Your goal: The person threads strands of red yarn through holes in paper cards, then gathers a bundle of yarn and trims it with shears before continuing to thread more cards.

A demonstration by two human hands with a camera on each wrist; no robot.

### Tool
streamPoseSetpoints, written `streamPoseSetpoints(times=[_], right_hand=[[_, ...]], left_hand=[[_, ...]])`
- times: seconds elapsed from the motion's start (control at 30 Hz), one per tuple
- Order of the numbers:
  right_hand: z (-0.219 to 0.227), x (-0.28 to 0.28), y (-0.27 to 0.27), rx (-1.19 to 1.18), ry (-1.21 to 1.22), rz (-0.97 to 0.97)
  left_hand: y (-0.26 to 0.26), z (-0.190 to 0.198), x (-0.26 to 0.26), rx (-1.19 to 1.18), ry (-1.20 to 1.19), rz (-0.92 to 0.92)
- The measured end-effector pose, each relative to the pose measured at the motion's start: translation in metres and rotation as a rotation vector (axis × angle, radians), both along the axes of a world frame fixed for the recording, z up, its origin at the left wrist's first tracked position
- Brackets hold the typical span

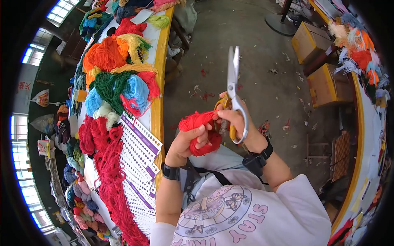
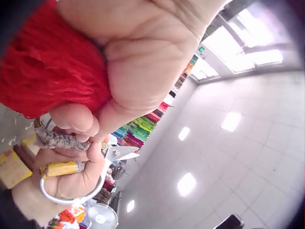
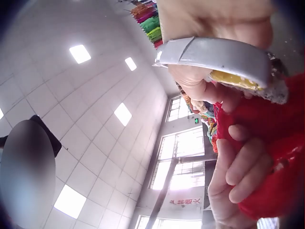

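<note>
In the head view a bundle of red yarn (image 1: pixel 200 123) is gripped by my left hand (image 1: pixel 185 141), thumb over it and fingers curled. My right hand (image 1: pixel 236 121) has large scissors (image 1: pixel 232 84) hooked on it, blades pointing away from me, and its thumb and fingertips pinch red strands at the bundle's right side. The left wrist view shows the red yarn (image 2: pixel 52 67) beside my left palm (image 2: pixel 143 57) and the scissors' wrapped handle (image 2: pixel 62 169) against my right hand. In the right wrist view the pale scissor handle (image 3: pixel 214 59) crosses my right hand.
A yellow-edged table (image 1: pixel 158 94) on the left carries orange, green, blue and red yarn, plus printed sheets (image 1: pixel 139 143). Cardboard boxes (image 1: pixel 330 85) stand on the right, near another table (image 1: pixel 359 135) with yarn. Thread scraps lie on the floor (image 1: pixel 262 53).
</note>
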State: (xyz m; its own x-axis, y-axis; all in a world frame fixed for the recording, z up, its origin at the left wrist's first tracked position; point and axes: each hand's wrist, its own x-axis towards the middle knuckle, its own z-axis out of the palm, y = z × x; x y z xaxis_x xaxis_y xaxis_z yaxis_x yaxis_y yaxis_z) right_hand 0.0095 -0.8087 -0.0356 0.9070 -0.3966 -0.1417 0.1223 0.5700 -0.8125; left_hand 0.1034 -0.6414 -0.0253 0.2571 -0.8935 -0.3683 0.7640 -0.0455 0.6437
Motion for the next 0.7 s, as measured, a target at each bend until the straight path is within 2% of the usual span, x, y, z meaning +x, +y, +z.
streamPoseSetpoints(times=[0.07,0.17,0.2,0.3,0.43,0.5,0.6,0.7], right_hand=[[-0.001,-0.001,0.0,0.245,-0.02,-0.033],[0.0,-0.004,0.0,0.298,-0.007,-0.089],[-0.003,-0.004,-0.002,0.151,-0.002,-0.055],[0.018,-0.008,-0.001,0.146,0.018,0.015],[0.002,-0.006,-0.011,0.526,-0.083,0.12],[-0.001,-0.014,-0.024,0.437,-0.022,0.158],[0.0,-0.025,-0.04,0.425,-0.072,0.141],[0.007,-0.029,-0.053,0.518,-0.153,0.075]], left_hand=[[0.005,-0.008,0.001,-0.108,0.128,0.009],[0.004,-0.011,-0.002,-0.217,0.159,-0.052],[0.005,-0.012,-0.002,-0.212,0.17,-0.046],[0.009,-0.018,-0.003,-0.212,0.204,-0.024],[0.013,-0.017,-0.004,-0.304,0.227,0.011],[0.014,-0.012,-0.006,-0.352,0.276,0.01],[0.006,0.0,-0.018,-0.38,0.427,0.006],[-0.003,0.014,-0.02,0.075,-0.165,-0.035]])
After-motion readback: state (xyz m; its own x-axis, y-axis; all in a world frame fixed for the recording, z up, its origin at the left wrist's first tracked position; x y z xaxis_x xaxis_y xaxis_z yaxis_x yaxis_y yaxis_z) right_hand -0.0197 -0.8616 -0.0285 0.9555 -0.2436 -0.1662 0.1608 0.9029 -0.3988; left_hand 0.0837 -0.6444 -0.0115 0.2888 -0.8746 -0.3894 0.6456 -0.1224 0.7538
